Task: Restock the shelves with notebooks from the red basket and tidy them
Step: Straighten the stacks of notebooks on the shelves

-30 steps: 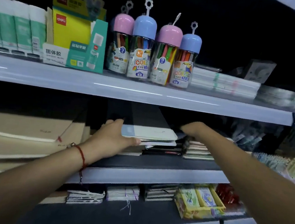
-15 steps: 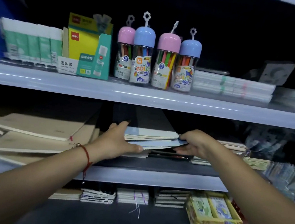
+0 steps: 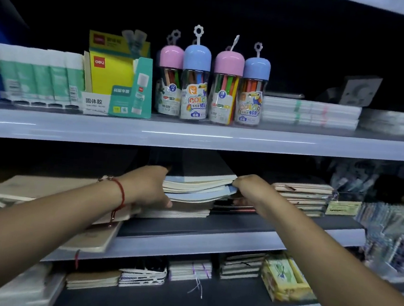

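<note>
Here, notebook stack (image 3: 196,189): middle shelf (image 3: 212,245), uneven.
Left hand (image 3: 147,188): thumb curled against stack's left edge.
Right hand (image 3: 248,187): fingers pinching right corner.
Risk: loose upper notebooks sliding if squeezed unevenly.

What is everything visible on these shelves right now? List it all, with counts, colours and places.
Glue sticks: one pack, green and white, top shelf far left.
Glue display box: one, yellow and teal, top shelf.
Crayon jars: four, two pink caps and two blue caps, top shelf centre.
White flat packs: one stack, top shelf right.
Notebook pile: one, blue and cream, middle shelf centre.
Tan notebooks: several, middle shelf left.
Notebook stack: one, middle shelf right.
Small notebook stacks: several, bottom shelf.
Left hand: on the pile's left edge, red string at wrist.
Right hand: grips the pile's right edge.
</note>
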Demonstrator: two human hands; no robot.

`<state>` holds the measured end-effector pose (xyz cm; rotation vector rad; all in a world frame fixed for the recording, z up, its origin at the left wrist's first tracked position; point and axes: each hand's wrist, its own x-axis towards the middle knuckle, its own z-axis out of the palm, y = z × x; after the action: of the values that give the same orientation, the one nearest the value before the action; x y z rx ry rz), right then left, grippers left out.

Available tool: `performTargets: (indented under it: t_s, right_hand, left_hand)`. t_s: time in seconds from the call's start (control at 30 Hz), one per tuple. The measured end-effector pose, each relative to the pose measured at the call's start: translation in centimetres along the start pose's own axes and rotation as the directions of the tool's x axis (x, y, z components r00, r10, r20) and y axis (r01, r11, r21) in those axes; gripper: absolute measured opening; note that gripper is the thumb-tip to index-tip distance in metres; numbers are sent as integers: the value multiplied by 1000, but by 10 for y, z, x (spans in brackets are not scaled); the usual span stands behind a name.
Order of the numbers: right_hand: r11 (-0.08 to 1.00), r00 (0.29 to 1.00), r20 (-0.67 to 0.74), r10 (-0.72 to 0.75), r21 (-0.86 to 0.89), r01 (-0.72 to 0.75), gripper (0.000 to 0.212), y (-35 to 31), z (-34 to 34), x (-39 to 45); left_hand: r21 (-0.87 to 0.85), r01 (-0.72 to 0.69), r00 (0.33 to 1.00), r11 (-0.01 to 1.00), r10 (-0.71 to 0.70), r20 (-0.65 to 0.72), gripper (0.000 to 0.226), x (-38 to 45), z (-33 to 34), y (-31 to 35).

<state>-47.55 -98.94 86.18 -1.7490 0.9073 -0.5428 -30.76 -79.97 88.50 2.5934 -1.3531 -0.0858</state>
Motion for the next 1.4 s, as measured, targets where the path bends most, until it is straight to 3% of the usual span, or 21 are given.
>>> performTargets:
  t_s: [0.1, 0.17, 0.33, 0.43, 0.53, 0.67, 0.77, 0.93, 1.03, 1.17, 1.33, 1.4]
  right_hand:
    - [972, 998, 55, 35, 231, -47, 19, -1, 4, -1]
    - [953, 997, 53, 50, 297, -63, 18, -1, 6, 3]
    - [987, 998, 26, 59, 151, -62, 16, -9, 16, 2]
    - [999, 986, -165, 24, -17, -27, 15, -9, 9, 7]
    - [994, 970, -236, 63, 102, -40, 12, -10, -5, 13]
    - [989, 975, -187, 123, 106, -105, 36, -3, -14, 29]
    - [977, 980, -131, 151, 170, -128, 15, -11, -6, 19]
    - [968, 982, -99, 158, 213, -135, 25, -13, 2, 22]
    - [962, 988, -24, 152, 233, -142, 34, -15, 6, 24]
    - [958, 994, 10, 110, 266, -108, 18, -13, 16, 18]
    - [973, 997, -58, 51, 226, -37, 18, -7, 30, 16]
    - [962, 996, -82, 45, 272, -21, 15, -5, 31, 16]
  left_hand:
    - [-45, -22, 999, 999, 20, -43, 82, 1, 0, -8]
    - [-37, -51, 996, 998, 48, -69, 84, 0, 1, -11]
    - [45, -73, 996, 996, 75, -43, 78, 4, 2, -13]
    - [77, -92, 995, 993, 95, -38, 91, 7, 0, -19]
    - [87, -113, 991, 990, 118, -54, 95, 7, 0, -23]
    - [-45, -138, 978, 989, 129, -162, 90, 5, 9, -26]
    - [-102, -168, 965, 981, 142, -222, 85, 5, 15, -26]
    - [-101, -164, 954, 981, 132, -269, 79, 7, 17, -28]
    - [-37, -120, 966, 992, 108, -233, 80, 8, 14, -21]
    - [-82, -68, 995, 994, 61, -80, 82, 14, 17, -13]
    - [-80, 65, 998, 995, -66, -12, 52, 14, 14, -4]
    - [-111, 63, 998, 992, -65, -13, 58, 14, 13, -2]
